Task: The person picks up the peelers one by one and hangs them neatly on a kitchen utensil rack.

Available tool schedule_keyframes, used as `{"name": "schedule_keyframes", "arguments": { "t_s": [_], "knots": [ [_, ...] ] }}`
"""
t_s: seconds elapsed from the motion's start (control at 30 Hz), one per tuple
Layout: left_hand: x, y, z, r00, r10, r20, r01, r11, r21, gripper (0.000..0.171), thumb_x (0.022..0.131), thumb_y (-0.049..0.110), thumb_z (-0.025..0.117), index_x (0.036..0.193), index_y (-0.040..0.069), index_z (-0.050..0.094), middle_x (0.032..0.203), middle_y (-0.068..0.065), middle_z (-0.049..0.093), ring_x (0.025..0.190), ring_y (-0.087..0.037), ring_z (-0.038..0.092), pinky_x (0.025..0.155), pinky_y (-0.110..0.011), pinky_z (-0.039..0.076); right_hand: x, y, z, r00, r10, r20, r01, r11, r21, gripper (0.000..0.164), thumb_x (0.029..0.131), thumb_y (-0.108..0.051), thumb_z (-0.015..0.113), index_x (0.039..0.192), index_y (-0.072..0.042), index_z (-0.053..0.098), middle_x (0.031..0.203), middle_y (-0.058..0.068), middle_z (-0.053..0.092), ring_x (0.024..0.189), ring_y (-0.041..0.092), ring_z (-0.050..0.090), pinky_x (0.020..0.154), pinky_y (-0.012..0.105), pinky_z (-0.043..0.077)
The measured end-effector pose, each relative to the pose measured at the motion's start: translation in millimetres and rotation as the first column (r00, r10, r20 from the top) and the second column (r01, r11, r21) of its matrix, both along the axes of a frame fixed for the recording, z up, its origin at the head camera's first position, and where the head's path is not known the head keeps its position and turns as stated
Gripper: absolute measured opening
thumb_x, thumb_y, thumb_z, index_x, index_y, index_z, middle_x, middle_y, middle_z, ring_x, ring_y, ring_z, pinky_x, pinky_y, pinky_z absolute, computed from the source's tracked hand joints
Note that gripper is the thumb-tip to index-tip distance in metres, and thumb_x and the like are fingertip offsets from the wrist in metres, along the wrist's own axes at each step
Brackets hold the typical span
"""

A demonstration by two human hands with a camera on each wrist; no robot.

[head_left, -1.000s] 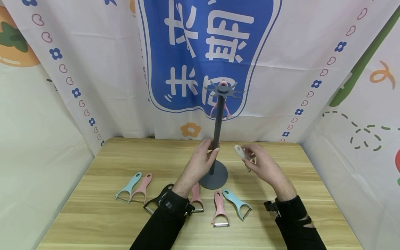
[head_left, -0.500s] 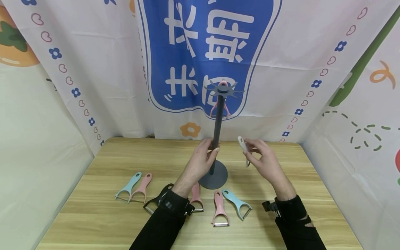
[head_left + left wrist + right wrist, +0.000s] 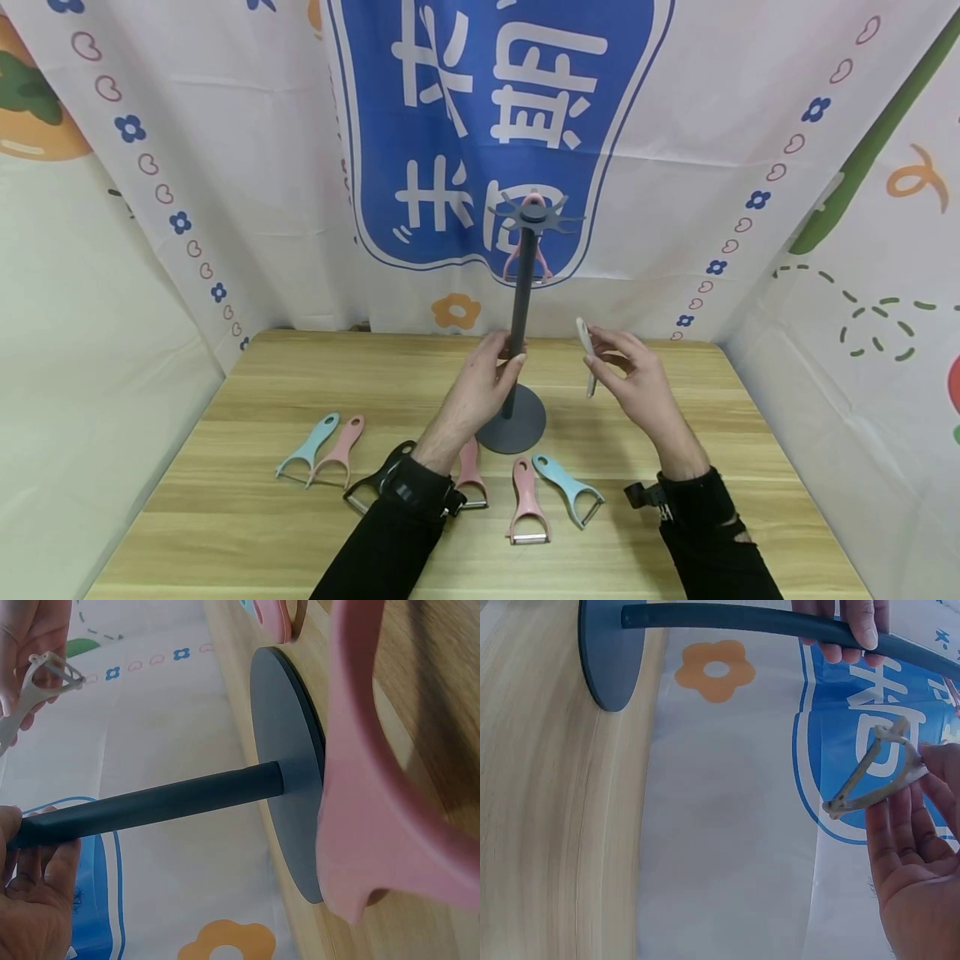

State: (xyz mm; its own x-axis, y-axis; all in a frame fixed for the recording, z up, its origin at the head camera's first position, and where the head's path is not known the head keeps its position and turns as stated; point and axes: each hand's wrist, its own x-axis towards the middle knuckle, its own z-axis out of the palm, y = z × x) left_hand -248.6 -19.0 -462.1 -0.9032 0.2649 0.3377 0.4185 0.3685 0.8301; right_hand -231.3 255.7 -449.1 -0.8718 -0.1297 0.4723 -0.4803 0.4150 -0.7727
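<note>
Above the pale wood-grain tabletop (image 3: 247, 392), the right hand (image 3: 637, 375) is pinching a white, Y-shaped, plastic-looking peeler (image 3: 583, 335) between thumb and fingers, its holed handle end standing above the fingertips and its forked blade end hanging below them. Near it, the left hand (image 3: 483, 382) is curling thumb and fingers round the slim cylindrical post (image 3: 522, 300) of a dark-grey, disc-based stand (image 3: 527, 425), from whose spoked top (image 3: 533, 215) a pink Y-shaped peeler (image 3: 544, 262) is hanging.
</note>
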Motion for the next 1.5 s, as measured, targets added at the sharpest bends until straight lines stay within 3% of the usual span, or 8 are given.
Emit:
{"name": "schedule_keyframes", "arguments": {
  "t_s": [0.23,0.53,1.03,1.13,1.33,1.5],
  "knots": [
    [0.1,0,-2.0,1.000,-0.005,0.002,0.005,1.000,0.006,0.027,0.122,0.017,0.066,0.145,0.004,0.069,0.137,-0.016,0.074,0.133,-0.034,0.078,0.114,-0.049,0.073,1.6,-4,1.0,0.999,0.036,-0.017,-0.037,0.996,-0.086,0.048,0.110,0.011,0.073,0.157,0.008,0.067,0.143,0.032,0.069,0.121,-0.006,0.067,0.109,0.007,0.061],
    [-0.4,0,-1.8,1.000,-0.002,-0.006,0.002,1.000,-0.002,0.027,0.122,0.018,0.067,0.145,0.004,0.069,0.137,-0.016,0.073,0.130,-0.033,0.078,0.112,-0.050,0.073,1.9,-11,5.7,0.999,0.050,-0.001,-0.049,0.982,-0.183,0.046,0.109,0.012,0.073,0.155,0.013,0.065,0.131,-0.018,0.072,0.118,-0.002,0.072,0.105,0.012,0.066],
    [-0.7,0,-2.1,1.000,0.003,0.003,-0.003,1.000,-0.010,0.030,0.122,0.018,0.066,0.148,0.004,0.068,0.140,-0.016,0.073,0.134,-0.033,0.078,0.112,-0.049,0.074,-2.6,-23,16.1,0.993,0.092,0.070,-0.061,0.933,-0.356,0.046,0.113,0.007,0.069,0.157,0.013,0.061,0.130,-0.016,0.077,0.120,0.009,0.075,0.106,0.016,0.066],
    [-0.9,0,-2.1,1.000,0.005,-0.003,-0.005,1.000,-0.015,0.031,0.122,0.018,0.067,0.149,0.003,0.068,0.140,-0.017,0.073,0.134,-0.033,0.078,0.111,-0.050,0.074,-3.1,-25,18.2,0.991,0.103,0.088,-0.061,0.919,-0.390,0.043,0.114,0.006,0.068,0.156,0.004,0.065,0.131,-0.015,0.078,0.119,0.010,0.076,0.106,0.016,0.066],
    [-0.2,-1,-0.3,1.000,0.001,-0.008,-0.001,1.000,-0.015,0.029,0.122,0.017,0.066,0.146,0.002,0.068,0.138,-0.017,0.073,0.132,-0.034,0.078,0.112,-0.050,0.073,-6.4,-26,22.9,0.982,0.136,0.129,-0.057,0.873,-0.485,0.043,0.116,0.004,0.065,0.143,-0.028,0.075,0.132,-0.014,0.080,0.125,0.010,0.074,0.114,0.019,0.064],
    [-0.5,0,-0.4,1.000,0.003,-0.008,-0.003,1.000,-0.015,0.026,0.122,0.017,0.067,0.144,0.005,0.069,0.138,-0.017,0.073,0.133,-0.034,0.078,0.113,-0.050,0.073,-10.2,-27,29.5,0.974,0.156,0.162,-0.052,0.857,-0.512,0.044,0.118,0.002,0.063,0.141,-0.033,0.076,0.133,-0.014,0.079,0.130,0.010,0.070,0.118,0.019,0.061]
  ]
}}
